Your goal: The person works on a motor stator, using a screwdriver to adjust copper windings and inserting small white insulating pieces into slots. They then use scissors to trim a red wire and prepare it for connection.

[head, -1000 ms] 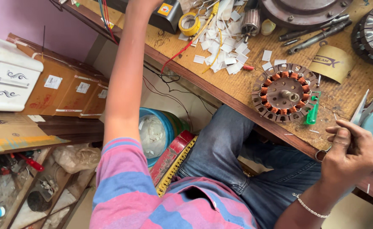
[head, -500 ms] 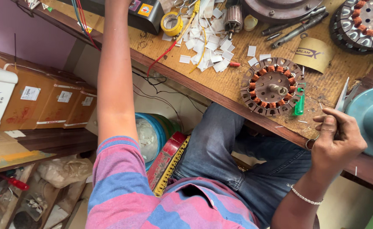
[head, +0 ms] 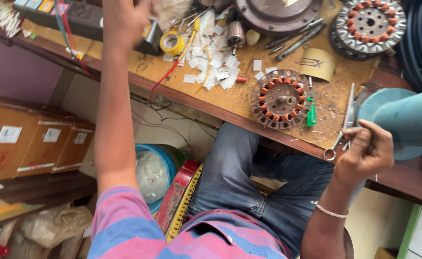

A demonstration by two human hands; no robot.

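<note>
Copper-wound stator (head: 280, 100) lies on our wooden bench (head: 220, 98), just beside a green screwdriver (head: 312, 115). Our right hand (head: 364, 153) is curled tight around thin wire ends at the bench edge; our left hand (head: 124, 19) reaches up, blurred, so its grip we cannot tell

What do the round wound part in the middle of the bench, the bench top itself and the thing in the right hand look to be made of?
Wound part: dull grey metal core with copper-coloured wire coils, going by the orange-red windings around its rim. Bench top: raw pressed wood board, by its speckled, scuffed tan surface. Scissors in the right hand: likely bare steel, by the silvery shine.
</note>
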